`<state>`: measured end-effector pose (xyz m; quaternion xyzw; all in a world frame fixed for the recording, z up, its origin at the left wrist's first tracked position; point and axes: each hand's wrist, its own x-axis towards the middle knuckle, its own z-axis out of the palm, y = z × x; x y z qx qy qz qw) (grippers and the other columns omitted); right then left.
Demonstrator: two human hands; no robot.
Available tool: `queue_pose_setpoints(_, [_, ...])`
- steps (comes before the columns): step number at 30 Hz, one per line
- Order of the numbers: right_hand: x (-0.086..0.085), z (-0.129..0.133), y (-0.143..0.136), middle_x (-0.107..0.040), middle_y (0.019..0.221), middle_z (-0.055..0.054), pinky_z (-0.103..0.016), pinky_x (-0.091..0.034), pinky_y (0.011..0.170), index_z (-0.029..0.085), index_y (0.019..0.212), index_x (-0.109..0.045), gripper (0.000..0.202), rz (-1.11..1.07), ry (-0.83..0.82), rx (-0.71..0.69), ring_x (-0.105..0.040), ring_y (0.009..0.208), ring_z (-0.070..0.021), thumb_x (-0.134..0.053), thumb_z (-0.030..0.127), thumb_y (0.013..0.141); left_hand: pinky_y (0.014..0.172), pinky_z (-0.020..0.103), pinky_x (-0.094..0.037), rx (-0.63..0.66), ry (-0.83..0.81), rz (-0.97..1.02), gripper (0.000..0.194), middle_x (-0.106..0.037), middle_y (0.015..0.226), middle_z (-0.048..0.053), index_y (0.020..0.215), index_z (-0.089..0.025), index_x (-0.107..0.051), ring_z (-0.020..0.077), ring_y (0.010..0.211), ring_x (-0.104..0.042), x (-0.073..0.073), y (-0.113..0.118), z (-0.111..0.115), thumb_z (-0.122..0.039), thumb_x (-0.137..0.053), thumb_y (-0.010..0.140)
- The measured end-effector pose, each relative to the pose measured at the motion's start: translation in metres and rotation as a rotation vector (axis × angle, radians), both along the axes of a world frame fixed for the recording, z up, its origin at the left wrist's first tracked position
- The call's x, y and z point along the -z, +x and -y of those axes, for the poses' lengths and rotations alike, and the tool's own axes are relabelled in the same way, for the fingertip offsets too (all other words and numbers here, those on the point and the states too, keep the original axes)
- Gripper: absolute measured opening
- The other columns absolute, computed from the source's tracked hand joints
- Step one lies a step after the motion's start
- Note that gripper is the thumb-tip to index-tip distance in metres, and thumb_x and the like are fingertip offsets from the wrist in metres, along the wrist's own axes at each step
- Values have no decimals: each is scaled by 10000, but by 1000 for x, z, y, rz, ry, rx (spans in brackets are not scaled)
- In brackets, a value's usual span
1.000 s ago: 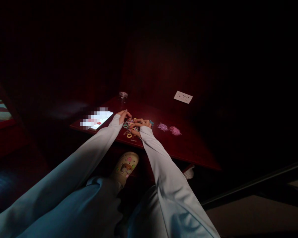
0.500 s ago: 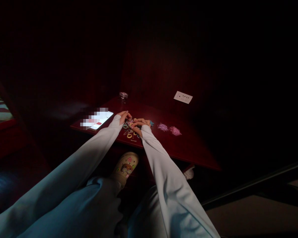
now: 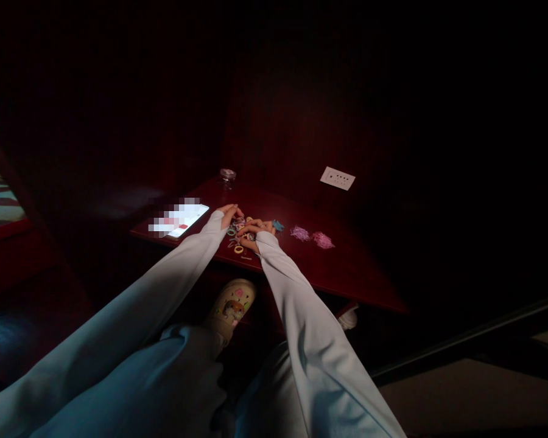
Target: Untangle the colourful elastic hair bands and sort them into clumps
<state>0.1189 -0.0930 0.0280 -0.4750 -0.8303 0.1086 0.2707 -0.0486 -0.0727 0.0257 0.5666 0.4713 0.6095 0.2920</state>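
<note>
A pile of small coloured bands (image 3: 238, 249), yellow, green and other colours, lies near the front edge of the dark red table (image 3: 347, 274). My left hand (image 3: 229, 215) rests at the pile's upper left, fingers bent over it; whether it pinches a band is too small to tell. Over the pile's right side is my right hand (image 3: 257, 232), its thumb and fingers apart and touching the bands. A small blue heap (image 3: 278, 225) sits just past the right hand. Farther right are a purple heap (image 3: 300, 233) and a pink heap (image 3: 323, 240).
A lit phone (image 3: 189, 219) lies left of the hands. At the back left of the table stands a small clear jar (image 3: 228, 175). A white socket plate (image 3: 338, 178) is on the wall behind. Below the front edge shows a beige clog (image 3: 232, 304).
My right hand has shifted slightly left over the pile, and more of the blue heap shows. My left hand has hardly moved.
</note>
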Motion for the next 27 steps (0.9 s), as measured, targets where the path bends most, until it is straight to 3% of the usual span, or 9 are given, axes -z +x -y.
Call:
queue_pose_setpoints(9, [7,-10,1,-692,1229,6,-398,-306,1021,361,910,-847,115,-66,2,10,-467,1202,-245,-795,461,886,855,352,-545,25,-7,-2,411,-713,753,60,628,-248,-575,243,847,-667,0,1,-1,-538,-454,893])
queue_pose_setpoints(13, [8,-11,2,-703,1224,6,-401,-299,1040,341,940,-843,131,-142,9,107,-484,1215,-245,-764,442,913,853,355,-544,15,-2,-14,408,-726,776,61,633,-249,-585,244,848,-664,2,0,-2,-545,-462,885])
queue_pose_setpoints(22, [3,-8,1,-716,1178,-12,-385,-300,1043,300,865,-829,195,-230,-7,183,-487,1220,-248,-748,471,913,873,357,-557,23,3,-44,378,-734,786,57,649,-243,-597,246,851,-682,6,-4,-6,-525,-473,868])
queue_pose_setpoints(27, [-3,-7,8,-724,1183,-5,-356,-306,1052,294,876,-826,126,-291,-10,192,-493,1261,-243,-782,412,883,875,350,-544,29,12,-33,372,-717,777,54,634,-243,-571,241,844,-678,6,-4,-5,-516,-467,865])
